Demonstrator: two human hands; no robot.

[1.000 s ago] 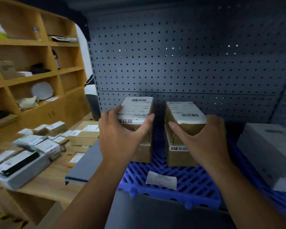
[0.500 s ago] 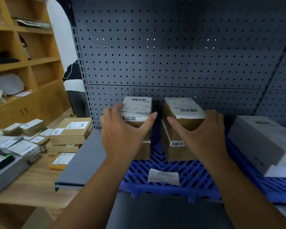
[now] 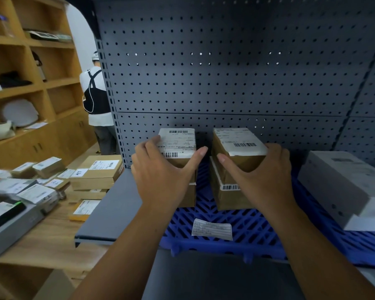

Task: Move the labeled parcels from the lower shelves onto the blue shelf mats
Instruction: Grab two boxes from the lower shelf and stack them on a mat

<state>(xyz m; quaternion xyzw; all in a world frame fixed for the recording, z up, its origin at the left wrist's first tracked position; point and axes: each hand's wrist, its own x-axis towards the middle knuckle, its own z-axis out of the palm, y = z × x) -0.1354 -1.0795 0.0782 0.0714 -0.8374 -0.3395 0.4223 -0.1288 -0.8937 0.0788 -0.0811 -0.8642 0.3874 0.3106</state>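
Two small stacks of brown labeled parcels stand side by side on the blue shelf mat (image 3: 253, 232), close to the pegboard back. My left hand (image 3: 160, 172) wraps the top left parcel (image 3: 179, 140), thumb on its right side. My right hand (image 3: 260, 174) grips the top right parcel (image 3: 236, 144), which sits tilted on the lower right parcel (image 3: 227, 195). The lower left parcel (image 3: 187, 194) is mostly hidden behind my left hand. A loose white paper label (image 3: 212, 229) lies on the mat in front of the stacks.
A large grey-white box (image 3: 342, 187) lies on the mat at the right. A wooden table (image 3: 52, 234) at the left carries several labeled parcels and a grey device. Wooden shelving (image 3: 30, 87) stands behind it. A person (image 3: 95, 98) stands at the shelf's left end.
The view has swung a little to the right and nearer. Both hands stay on the top parcels in nearly the same pose. The person at the left shows more fully.
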